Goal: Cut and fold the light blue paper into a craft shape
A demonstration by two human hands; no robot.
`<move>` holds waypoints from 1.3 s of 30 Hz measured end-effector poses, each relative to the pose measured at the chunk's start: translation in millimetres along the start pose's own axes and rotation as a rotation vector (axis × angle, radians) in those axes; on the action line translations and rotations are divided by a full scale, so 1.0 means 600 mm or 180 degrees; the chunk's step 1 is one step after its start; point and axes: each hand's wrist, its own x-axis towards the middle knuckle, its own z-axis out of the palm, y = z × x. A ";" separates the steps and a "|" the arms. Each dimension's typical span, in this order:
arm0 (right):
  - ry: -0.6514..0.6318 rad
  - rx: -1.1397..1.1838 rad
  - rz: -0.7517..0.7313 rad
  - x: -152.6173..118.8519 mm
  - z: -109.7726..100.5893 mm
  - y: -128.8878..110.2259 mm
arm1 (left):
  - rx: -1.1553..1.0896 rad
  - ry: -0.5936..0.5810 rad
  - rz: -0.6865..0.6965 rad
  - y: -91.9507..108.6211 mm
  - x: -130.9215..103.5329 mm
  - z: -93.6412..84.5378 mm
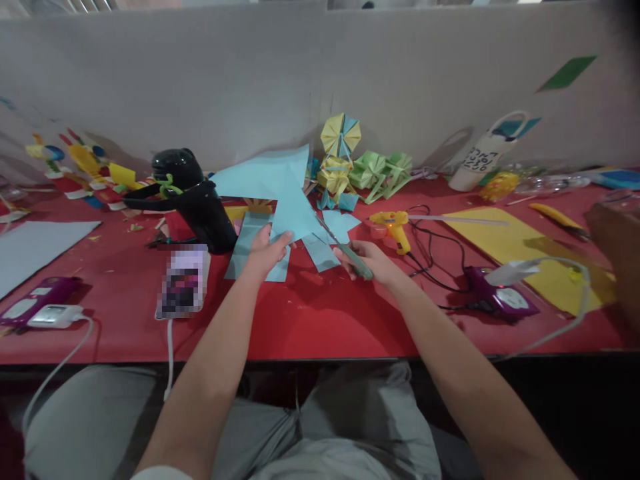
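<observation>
A large light-blue paper sheet [293, 203] is pinched at its lower edge in my left hand [267, 250], thumb on top. My right hand [367, 259] grips the grey-green handle of a long narrow cutting tool [357, 261], whose dark blade points up and left toward the sheet's right edge. Whether the blade touches the paper is hard to tell. Under and beside the sheet, smaller blue paper pieces [321, 253] lie on the red table [330, 327].
Left of the paper stand a black bottle [205, 213] and a phone [184, 283] with a cable. Folded paper figures [341, 137] are behind. A yellow glue gun [397, 230], purple power strip [500, 293], yellow sheet [520, 253] and white bottle [477, 160] are at right.
</observation>
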 end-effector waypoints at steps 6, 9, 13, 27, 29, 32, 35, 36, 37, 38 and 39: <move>0.0018 0.0015 -0.0031 -0.002 0.002 -0.002 | 0.0034 -0.0039 0.0008 -0.001 -0.001 0.000; 0.0020 0.0023 -0.0005 0.000 0.002 -0.001 | 0.0026 -0.0047 -0.0021 0.000 -0.002 0.001; 0.0022 0.0054 -0.0012 0.000 0.001 0.001 | -0.0017 -0.0136 0.0007 0.001 -0.003 0.002; 0.0020 0.0079 -0.0028 0.001 0.002 0.001 | 0.0044 -0.0221 -0.0023 -0.001 -0.003 0.003; 0.0034 0.0083 -0.0015 0.002 0.003 0.001 | 0.0049 -0.0217 -0.0016 -0.002 -0.003 0.004; 0.0061 0.0063 0.0017 0.001 0.003 -0.001 | 0.0032 -0.0212 -0.0054 -0.001 -0.003 0.004; 0.0056 0.0067 0.0058 0.000 0.003 -0.005 | 0.0002 -0.0215 -0.0079 -0.002 -0.002 0.005; 0.0051 0.0074 0.0068 0.000 0.004 -0.005 | -0.0003 -0.0213 -0.0071 -0.002 -0.002 0.005; 0.0055 0.0083 0.0071 0.000 0.004 -0.006 | -0.0007 -0.0219 -0.0063 -0.003 -0.001 0.005; 0.0059 0.0093 0.0078 0.000 0.004 -0.006 | -0.0010 -0.0225 -0.0059 -0.004 -0.001 0.005; 0.0071 0.0108 0.0085 0.000 0.004 -0.005 | -0.0012 -0.0228 -0.0057 -0.005 0.000 0.005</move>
